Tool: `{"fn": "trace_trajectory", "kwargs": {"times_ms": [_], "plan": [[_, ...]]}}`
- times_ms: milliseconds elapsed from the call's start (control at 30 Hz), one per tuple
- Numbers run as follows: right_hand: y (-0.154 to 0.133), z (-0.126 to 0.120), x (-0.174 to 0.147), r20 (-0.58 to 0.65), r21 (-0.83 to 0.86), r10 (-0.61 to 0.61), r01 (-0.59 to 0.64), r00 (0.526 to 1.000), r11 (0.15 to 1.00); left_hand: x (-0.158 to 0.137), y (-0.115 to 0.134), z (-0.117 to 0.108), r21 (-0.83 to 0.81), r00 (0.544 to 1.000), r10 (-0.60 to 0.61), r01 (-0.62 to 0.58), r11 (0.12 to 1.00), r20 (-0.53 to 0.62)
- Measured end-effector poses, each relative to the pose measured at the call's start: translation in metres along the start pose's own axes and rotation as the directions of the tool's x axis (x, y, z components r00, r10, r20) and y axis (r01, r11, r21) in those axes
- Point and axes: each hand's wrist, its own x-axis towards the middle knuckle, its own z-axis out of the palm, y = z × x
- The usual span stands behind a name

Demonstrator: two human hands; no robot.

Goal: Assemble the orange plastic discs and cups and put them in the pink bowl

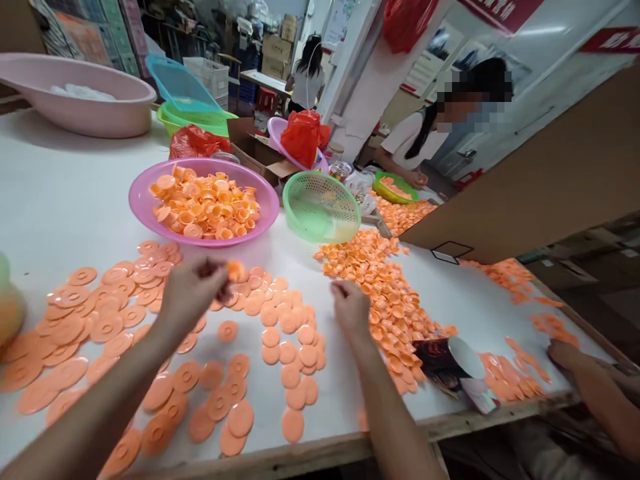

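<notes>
Orange piece [235, 271] pinched in the left grip [197, 287]; right grip [351, 307] kinda curled, can't tell if it's empty.

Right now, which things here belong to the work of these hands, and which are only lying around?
Seemingly in use:
small orange piece in the left hand
flat orange discs
heap of orange cups by the right hand
pink basin of cups

Seemingly lying about:
pink tub
red bags
blue container

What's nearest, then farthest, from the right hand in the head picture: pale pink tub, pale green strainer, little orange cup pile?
1. Orange cup pile: just right of the right hand.
2. Pale green strainer: beyond the hand, slightly left.
3. Pale pink tub: far back left.
</notes>
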Motion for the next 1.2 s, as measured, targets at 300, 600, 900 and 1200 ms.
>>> {"fn": "trace_trajectory", "kwargs": {"times_ms": [300,600,900,1200], "plan": [[0.068,-0.015,0.038,0.068,-0.513,0.108,-0.058,0.992,0.857,0.004,-0.007,-0.018,0.472,0.940,0.207,-0.317,0.822,0.271],[0.064,-0.006,0.031,0.144,-0.251,0.044,-0.006,0.989,0.968,-0.045,-0.102,-0.022,0.680,0.863,0.222,-0.496,0.540,0.453],[0.042,0.007,0.032,0.149,-0.116,0.063,-0.045,0.987,0.992,-0.051,-0.102,-0.018,0.595,0.864,0.249,-0.486,0.641,0.438],[0.021,0.015,0.023,0.241,-0.024,0.074,-0.070,0.968,0.997,-0.053,-0.095,-0.019,0.599,0.875,0.217,-0.460,0.656,0.433]]}}
